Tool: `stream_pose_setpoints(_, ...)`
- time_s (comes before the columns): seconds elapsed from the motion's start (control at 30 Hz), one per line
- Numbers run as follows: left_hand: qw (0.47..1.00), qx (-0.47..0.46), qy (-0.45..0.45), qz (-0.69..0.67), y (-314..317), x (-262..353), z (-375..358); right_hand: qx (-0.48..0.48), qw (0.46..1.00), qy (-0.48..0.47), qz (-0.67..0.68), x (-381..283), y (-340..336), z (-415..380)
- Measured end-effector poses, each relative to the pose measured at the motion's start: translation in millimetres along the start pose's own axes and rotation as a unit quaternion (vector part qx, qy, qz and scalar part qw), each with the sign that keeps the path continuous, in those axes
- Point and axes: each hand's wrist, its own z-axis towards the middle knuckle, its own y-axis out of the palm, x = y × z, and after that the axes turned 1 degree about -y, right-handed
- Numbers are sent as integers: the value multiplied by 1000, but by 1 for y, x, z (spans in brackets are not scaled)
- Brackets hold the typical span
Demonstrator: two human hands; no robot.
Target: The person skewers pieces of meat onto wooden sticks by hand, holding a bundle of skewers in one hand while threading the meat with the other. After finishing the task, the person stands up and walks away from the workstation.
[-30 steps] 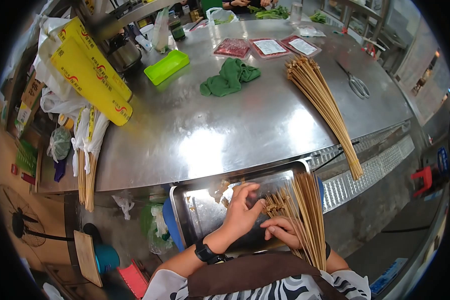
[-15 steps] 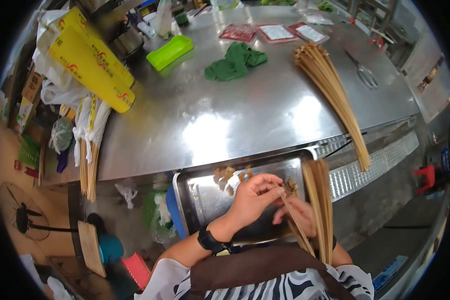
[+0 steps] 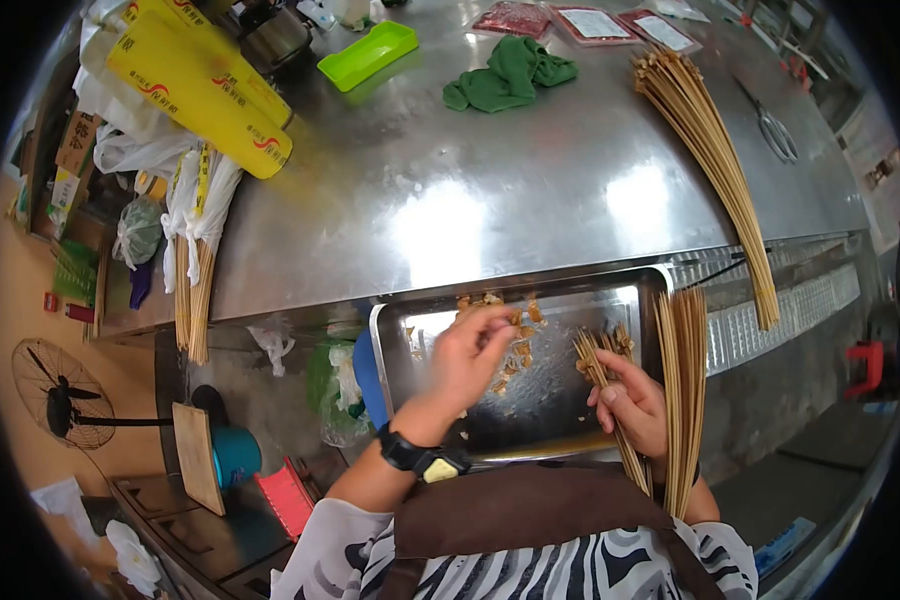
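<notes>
My right hand (image 3: 632, 402) is closed round a bunch of thin bamboo skewers (image 3: 627, 455), whose upper ends carry small brown bits. Close beside that hand stands a thicker bundle of skewers (image 3: 682, 380), upright against the tray's right side. Over the left part of the metal tray (image 3: 378, 345), my left hand (image 3: 465, 360) has its fingers bent together and is slightly blurred. What lies between those fingertips, if anything, I cannot make out. Brown scraps (image 3: 522, 350) are scattered on the tray floor just past the left fingertips.
On the steel table (image 3: 350, 240) lie a long bundle of skewers (image 3: 715, 160), scissors (image 3: 775, 135), a green cloth (image 3: 510, 75), a green plastic tray (image 3: 368, 57) and flat red packs (image 3: 592, 25). Yellow rolls (image 3: 195, 90) and bagged skewers (image 3: 198, 260) sit left.
My left hand has moved left, away from the skewers in my right hand, and now hovers over the tray. My right hand shows more fully, still holding its skewers. The view has shifted.
</notes>
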Motion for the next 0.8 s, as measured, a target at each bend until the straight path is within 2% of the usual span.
stream_pose_setpoints(0.03,986,-5,34,162,-16,3,-3,3,1000,0,2,1,-1,1)
stream_pose_setpoints(0.07,946,-9,67,319,-23,3,-6,9,1000,-1,5,3,-2,1)
stream_pose_setpoints(0.1,946,-10,63,319,-23,-1,-11,12,1000,-1,7,5,-3,1)
stream_pose_setpoints(0.17,917,-47,148,366,-24,-7,-19,8,1000,10,14,3,1,1)
stream_pose_setpoints(0.23,908,-62,168,379,-16,-6,-20,5,1000,16,18,3,2,2)
stream_pose_setpoints(0.33,883,-65,250,391,-6,-13,-11,-6,1000,18,21,6,-2,1)
stream_pose_setpoints(0.47,889,-13,246,386,6,-17,-3,-19,1000,-7,13,6,-4,-1)
stream_pose_setpoints(0.53,895,61,156,413,9,-18,-1,-16,1000,-10,9,6,-3,-1)
stream_pose_setpoints(0.63,887,46,119,443,13,-20,3,-8,1000,18,20,3,-2,-1)
stream_pose_setpoints(0.8,887,81,127,436,29,-18,13,-24,1000,1,6,7,-6,0)
